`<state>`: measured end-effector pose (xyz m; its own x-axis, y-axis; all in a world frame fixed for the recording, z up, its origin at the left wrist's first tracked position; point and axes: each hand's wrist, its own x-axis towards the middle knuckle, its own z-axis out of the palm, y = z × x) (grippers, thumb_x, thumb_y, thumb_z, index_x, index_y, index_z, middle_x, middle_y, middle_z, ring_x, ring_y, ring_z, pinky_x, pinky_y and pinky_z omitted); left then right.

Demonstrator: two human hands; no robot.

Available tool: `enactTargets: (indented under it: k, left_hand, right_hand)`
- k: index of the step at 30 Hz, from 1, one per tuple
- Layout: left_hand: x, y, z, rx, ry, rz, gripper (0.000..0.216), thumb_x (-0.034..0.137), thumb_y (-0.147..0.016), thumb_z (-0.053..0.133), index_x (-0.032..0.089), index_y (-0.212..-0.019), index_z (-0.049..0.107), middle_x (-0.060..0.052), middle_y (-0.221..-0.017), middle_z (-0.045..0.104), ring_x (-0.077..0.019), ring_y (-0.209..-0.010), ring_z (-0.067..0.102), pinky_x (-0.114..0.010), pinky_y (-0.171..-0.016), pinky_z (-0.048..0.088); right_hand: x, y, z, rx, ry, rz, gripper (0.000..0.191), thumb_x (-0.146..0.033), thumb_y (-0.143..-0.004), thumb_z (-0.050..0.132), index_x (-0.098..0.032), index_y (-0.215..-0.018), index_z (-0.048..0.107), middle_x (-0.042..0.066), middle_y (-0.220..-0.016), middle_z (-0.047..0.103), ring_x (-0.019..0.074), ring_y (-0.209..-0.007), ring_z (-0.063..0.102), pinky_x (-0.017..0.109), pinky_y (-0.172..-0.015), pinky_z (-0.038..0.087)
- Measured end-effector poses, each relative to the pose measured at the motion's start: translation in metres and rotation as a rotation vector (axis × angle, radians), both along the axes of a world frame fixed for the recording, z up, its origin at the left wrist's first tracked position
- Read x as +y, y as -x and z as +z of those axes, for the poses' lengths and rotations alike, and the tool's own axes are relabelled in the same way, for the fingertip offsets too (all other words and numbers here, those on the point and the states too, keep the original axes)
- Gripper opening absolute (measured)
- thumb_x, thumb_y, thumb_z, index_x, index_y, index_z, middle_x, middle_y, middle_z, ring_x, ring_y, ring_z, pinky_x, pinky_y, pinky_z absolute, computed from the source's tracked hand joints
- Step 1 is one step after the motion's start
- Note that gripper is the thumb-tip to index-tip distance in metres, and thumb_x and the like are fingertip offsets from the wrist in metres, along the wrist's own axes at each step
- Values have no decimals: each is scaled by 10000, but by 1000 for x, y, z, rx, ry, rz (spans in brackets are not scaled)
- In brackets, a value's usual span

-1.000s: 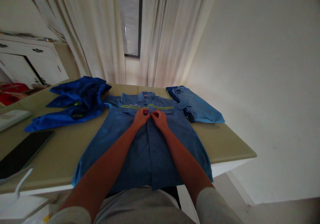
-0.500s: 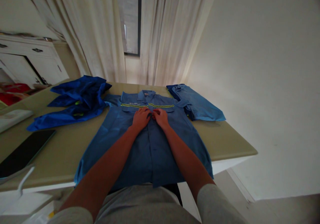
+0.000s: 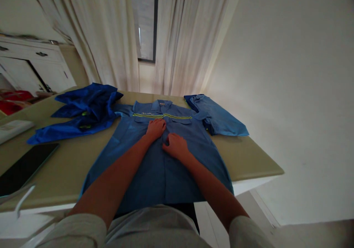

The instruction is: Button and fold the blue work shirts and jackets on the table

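A blue short-sleeved work shirt (image 3: pixel 149 174) lies spread front up, its collar at the far end and yellow stripes across the chest. My left hand (image 3: pixel 156 128) is at the front placket just below the stripes, its fingers bent onto the cloth and closed on the shirt there; the fingertips are partly hidden. Lower down the placket, my right hand (image 3: pixel 176 146) is curled over the shirt, with a gap showing between thumb and forefinger. The button at either hand cannot be made out.
Crumpled bright-blue clothing (image 3: pixel 94 109) lies to the left on the table (image 3: pixel 257 163), and folded blue garments (image 3: pixel 221 117) lie to the right. A dark phone (image 3: pixel 29 167) and a white object (image 3: pixel 15 130) are near the left edge. A wall (image 3: pixel 290 93) stands at the right.
My right hand has left the spot beside my left hand and moved down the placket toward me, its fingers coming apart. The left hand has stayed near the same place.
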<state>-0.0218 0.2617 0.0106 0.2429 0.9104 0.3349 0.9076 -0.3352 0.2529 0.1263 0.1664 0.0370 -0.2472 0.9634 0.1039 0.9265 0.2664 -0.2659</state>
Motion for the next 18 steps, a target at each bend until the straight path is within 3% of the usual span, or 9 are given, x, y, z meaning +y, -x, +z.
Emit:
enactTargets:
  k: [5,8,10,13,16,18]
  left_hand:
    - [-6,-1,1,16,102,-90,243,179,-974,520,194,-1157,679,-115,-1292,689,-249,-1215,627,-372,-1043,478]
    - [-23,3,0,-51,31,-118,291,173,-945,554,164,-1226,630,-133,-1330,656,-246,-1238,608,-370,-1078,463]
    - [-36,10,-2,-138,-20,-102,246,204,-947,550,156,-1174,633,-135,-1220,682,-256,-1164,628,-390,-1042,484]
    - [-52,23,-1,-192,132,-218,162,308,-924,610,192,-1015,677,-78,-996,709,-238,-945,667,-363,-885,534]
    - [-60,30,3,-184,245,-409,191,361,-854,710,213,-974,716,-54,-971,711,-223,-895,670,-330,-822,526]
    - [-62,30,7,-176,237,-443,157,314,-835,720,213,-956,723,-53,-974,714,-223,-905,672,-325,-824,516]
  right_hand:
    - [11,-19,-8,218,71,-13,198,-233,-865,639,-167,-1002,766,77,-974,771,205,-898,695,270,-781,458]
    - [24,-31,-13,396,114,16,203,-184,-837,636,-151,-974,781,53,-916,769,185,-844,687,248,-749,456]
    - [30,-35,-17,497,125,24,205,-168,-824,615,-156,-935,787,31,-846,756,179,-792,676,245,-718,454]
    - [33,-37,-23,606,115,17,212,-175,-822,581,-173,-884,784,6,-781,733,176,-761,664,244,-688,445]
    - [33,-37,-25,657,137,25,203,-202,-815,579,-179,-850,777,-4,-771,729,171,-759,655,240,-673,440]
    - [33,-38,-23,687,182,40,202,-242,-818,593,-174,-860,778,-1,-780,735,169,-751,653,237,-665,447]
